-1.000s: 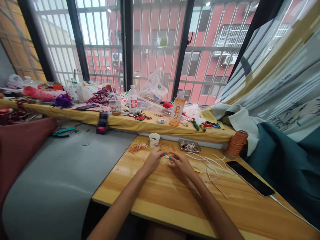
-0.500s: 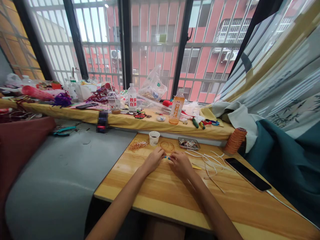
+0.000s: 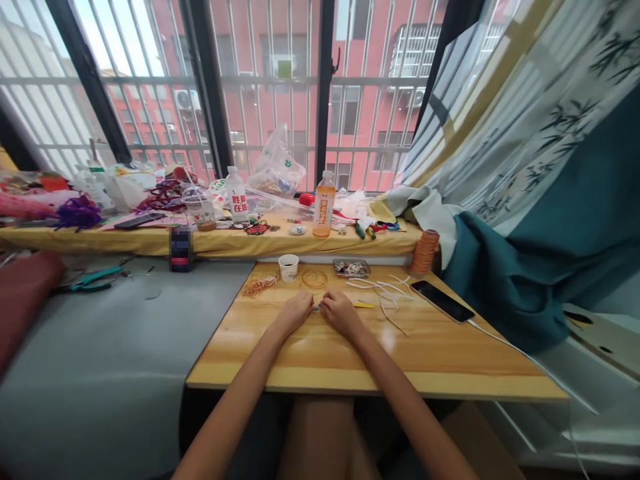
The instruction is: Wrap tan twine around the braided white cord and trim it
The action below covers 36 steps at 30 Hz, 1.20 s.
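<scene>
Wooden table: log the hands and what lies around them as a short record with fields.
Surface: wooden table
Left hand: fingers bent, tips close to the right hand's
Right hand: fingers bent, tips toward the left
Held item: too small to tell
Behind hands: paper cup, clear dish
Right of hands: white cords, phone
Ledge: orange drink bottle, upright

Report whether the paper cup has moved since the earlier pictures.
No. The paper cup keeps its place near the far edge of the wooden table; the camera view shifted.

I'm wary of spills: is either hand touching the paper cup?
No, the cup stands on the table beyond the left hand and the right hand, apart from both.
</scene>
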Each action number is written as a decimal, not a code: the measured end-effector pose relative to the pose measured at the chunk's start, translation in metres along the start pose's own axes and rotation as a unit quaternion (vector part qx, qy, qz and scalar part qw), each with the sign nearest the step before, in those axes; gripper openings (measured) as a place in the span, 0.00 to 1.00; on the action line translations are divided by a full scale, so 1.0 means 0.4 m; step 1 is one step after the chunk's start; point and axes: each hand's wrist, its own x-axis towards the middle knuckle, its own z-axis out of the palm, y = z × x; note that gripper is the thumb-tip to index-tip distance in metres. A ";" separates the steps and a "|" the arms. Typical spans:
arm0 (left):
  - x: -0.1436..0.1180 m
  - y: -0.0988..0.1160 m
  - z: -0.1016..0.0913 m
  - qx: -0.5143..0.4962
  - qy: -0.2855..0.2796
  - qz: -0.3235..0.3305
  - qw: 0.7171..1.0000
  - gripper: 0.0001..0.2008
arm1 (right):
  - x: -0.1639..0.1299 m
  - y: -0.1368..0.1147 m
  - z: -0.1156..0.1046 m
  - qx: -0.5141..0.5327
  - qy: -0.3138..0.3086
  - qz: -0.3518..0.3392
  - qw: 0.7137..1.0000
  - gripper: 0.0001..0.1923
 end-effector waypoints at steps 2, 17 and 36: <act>-0.001 0.003 0.003 -0.016 0.001 0.024 1.000 0.08 | -0.005 0.002 -0.001 -0.002 0.006 0.016 1.000 0.08; -0.013 0.021 0.007 -0.023 -0.034 0.070 0.997 0.11 | -0.063 -0.014 -0.022 0.004 0.022 0.044 0.999 0.08; -0.011 0.031 0.006 0.008 0.047 0.075 0.996 0.10 | -0.074 -0.033 -0.035 -0.031 -0.018 0.127 0.991 0.15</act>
